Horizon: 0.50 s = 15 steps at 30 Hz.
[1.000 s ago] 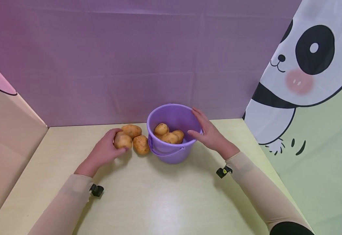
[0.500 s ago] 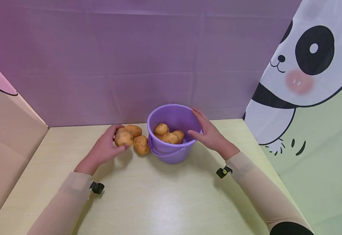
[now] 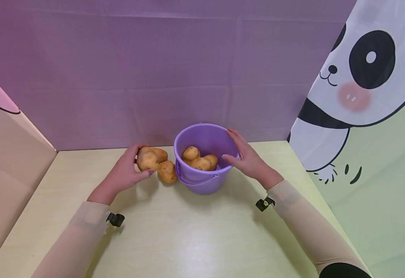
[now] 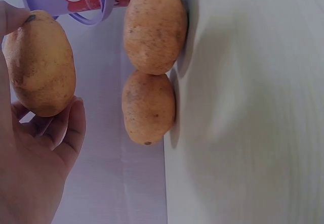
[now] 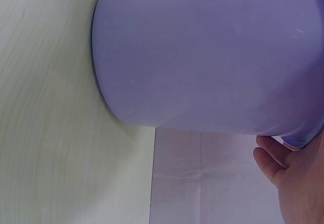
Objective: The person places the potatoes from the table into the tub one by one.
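My left hand (image 3: 124, 173) holds a potato (image 3: 148, 159) between thumb and fingers. In the left wrist view this potato (image 4: 43, 64) is off the table, apart from the two potatoes lying there. Of those two, one potato (image 3: 167, 172) lies against the purple bucket (image 3: 204, 188) and the other potato (image 3: 161, 155) lies behind it, partly covered in the head view. Several potatoes (image 3: 200, 163) are inside the bucket. My right hand (image 3: 251, 160) grips the bucket's right rim, its thumb over the edge and its fingers along the outside; the thumb is hidden in the right wrist view.
The bucket stands upright on a pale wooden table (image 3: 188, 235), its handle (image 3: 199, 182) hanging down in front. A purple backdrop (image 3: 136, 77) rises directly behind the table's back edge. Printed panels flank it, with a panda drawing (image 3: 352, 100) on the right.
My left hand has lifted its potato slightly and carried it a little toward the back and right. The right hand and the bucket have stayed in place.
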Each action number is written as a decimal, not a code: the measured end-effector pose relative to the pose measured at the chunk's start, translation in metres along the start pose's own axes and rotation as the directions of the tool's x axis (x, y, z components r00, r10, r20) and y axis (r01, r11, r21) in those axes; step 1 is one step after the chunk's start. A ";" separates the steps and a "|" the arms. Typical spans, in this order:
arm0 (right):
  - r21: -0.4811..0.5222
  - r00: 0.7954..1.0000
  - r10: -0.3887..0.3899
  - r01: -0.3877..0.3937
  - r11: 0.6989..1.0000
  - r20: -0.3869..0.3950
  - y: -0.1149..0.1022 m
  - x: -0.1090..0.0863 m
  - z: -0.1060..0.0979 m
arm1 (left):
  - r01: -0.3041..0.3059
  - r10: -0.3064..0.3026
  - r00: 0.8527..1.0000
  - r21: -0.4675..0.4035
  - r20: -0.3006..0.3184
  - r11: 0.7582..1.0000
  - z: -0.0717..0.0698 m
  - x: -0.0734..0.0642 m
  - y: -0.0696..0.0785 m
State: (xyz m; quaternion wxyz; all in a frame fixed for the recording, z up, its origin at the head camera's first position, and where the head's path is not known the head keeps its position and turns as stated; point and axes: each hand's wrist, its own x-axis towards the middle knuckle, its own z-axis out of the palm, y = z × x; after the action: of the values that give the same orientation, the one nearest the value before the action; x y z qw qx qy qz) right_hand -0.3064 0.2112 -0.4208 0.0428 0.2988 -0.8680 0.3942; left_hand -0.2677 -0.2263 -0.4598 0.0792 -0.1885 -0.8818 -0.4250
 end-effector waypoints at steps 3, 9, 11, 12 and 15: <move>0.000 1.000 0.001 -0.001 1.000 0.001 0.000 0.000 0.000 | -0.008 0.008 1.000 -0.009 0.001 1.000 -0.002 0.001 0.004; 0.010 1.000 -0.001 0.001 1.000 0.000 0.000 0.000 0.000 | -0.041 0.041 0.999 -0.015 0.004 0.999 -0.007 0.005 0.011; 0.012 1.000 -0.005 0.005 1.000 0.000 0.000 0.000 0.000 | -0.048 0.048 0.999 -0.013 0.002 0.999 -0.008 0.006 0.013; 0.013 1.000 -0.006 0.006 1.000 0.001 0.000 0.000 0.000 | -0.053 0.053 0.999 -0.013 0.000 0.998 -0.009 0.007 0.014; 0.010 1.000 -0.005 0.005 1.000 0.004 0.001 0.000 0.000 | -0.072 0.072 0.997 -0.015 -0.009 0.997 -0.010 0.010 0.017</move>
State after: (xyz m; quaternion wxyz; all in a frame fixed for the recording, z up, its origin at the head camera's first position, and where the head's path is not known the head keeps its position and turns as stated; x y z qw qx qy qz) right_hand -0.3072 0.2116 -0.4208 0.0406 0.3018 -0.8655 0.3977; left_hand -0.2703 -0.2215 -0.4378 0.0967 -0.2191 -0.8709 -0.4292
